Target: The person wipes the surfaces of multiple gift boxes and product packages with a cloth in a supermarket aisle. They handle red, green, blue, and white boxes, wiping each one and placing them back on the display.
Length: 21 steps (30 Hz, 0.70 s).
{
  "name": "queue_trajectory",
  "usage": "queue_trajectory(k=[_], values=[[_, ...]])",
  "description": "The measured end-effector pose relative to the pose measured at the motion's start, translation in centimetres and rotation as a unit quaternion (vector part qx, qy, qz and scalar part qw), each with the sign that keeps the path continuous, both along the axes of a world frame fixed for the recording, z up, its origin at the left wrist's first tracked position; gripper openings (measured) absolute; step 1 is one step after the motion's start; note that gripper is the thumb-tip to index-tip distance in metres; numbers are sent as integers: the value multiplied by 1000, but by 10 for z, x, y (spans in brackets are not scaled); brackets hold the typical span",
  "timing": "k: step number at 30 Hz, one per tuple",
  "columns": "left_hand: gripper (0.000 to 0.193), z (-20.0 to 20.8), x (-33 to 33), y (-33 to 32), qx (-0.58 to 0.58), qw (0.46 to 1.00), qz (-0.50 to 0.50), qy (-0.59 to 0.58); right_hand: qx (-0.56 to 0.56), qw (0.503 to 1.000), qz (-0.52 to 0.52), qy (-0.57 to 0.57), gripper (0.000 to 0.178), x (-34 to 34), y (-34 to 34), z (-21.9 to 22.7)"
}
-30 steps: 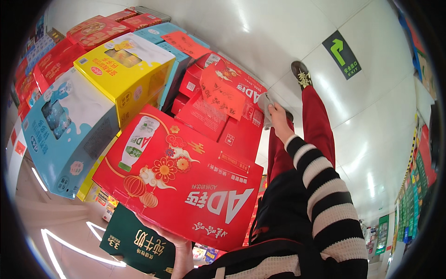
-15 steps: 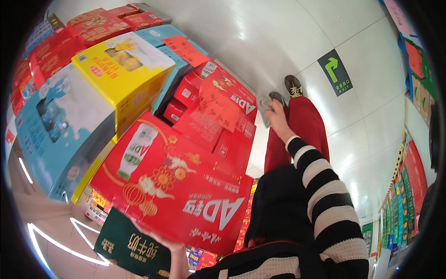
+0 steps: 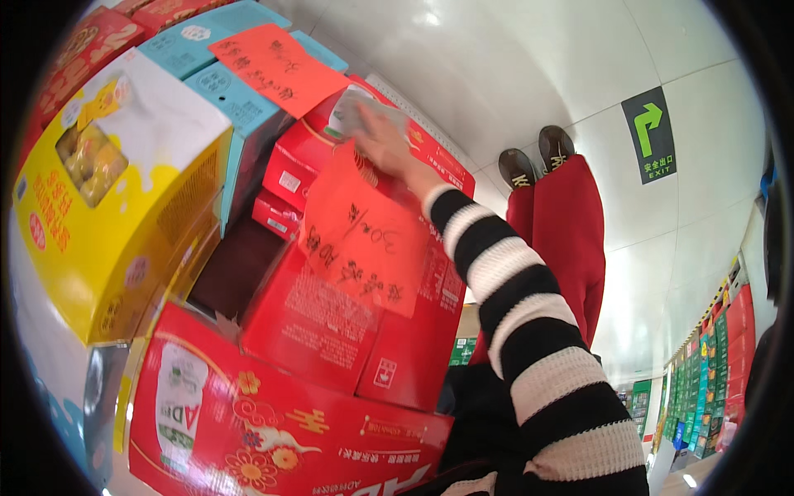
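Observation:
My right hand (image 3: 387, 145) presses a grey cloth (image 3: 354, 112) against the top of a red drink carton (image 3: 426, 145) at the far end of the stack. Its fingers close on the cloth and partly hide it. A loose orange-red handwritten sign (image 3: 364, 236) lies over the cartons just below the hand, near my wrist. In the foreground stands a large red gift carton (image 3: 273, 438) with flower and cloud patterns. My left hand is out of view.
To the left are a yellow-and-white carton (image 3: 124, 207) with a cut-out window and blue cartons (image 3: 240, 107) bearing another orange sign (image 3: 281, 68). A dark gap (image 3: 244, 269) opens between boxes. My shoes (image 3: 538, 161) stand on tiles near an arrow floor sign (image 3: 649, 135). Shelves (image 3: 711, 372) line the right.
My right hand has moved left from beside my legs onto the red carton with the cloth. My left hand has left the view. The view has shifted closer to the stack.

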<state>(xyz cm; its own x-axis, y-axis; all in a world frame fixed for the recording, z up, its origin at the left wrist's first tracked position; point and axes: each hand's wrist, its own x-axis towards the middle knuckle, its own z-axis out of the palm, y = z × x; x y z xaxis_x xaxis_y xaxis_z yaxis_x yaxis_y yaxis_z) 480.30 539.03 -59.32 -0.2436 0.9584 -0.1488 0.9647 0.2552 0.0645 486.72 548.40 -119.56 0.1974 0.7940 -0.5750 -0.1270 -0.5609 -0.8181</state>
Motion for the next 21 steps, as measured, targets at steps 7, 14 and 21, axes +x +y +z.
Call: queue_trajectory(k=[7,14,21], values=[[93,-18,-3,19,-16,1000,14,-2,31,992,66,-104,41,13,-47,-50],[94,-21,1,23,-14,1000,22,-14,-294,942,157,-35,52,12,-193,-51],[94,-15,4,19,-10,999,34,-22,78,993,86,-30,46,-3,25,5]])
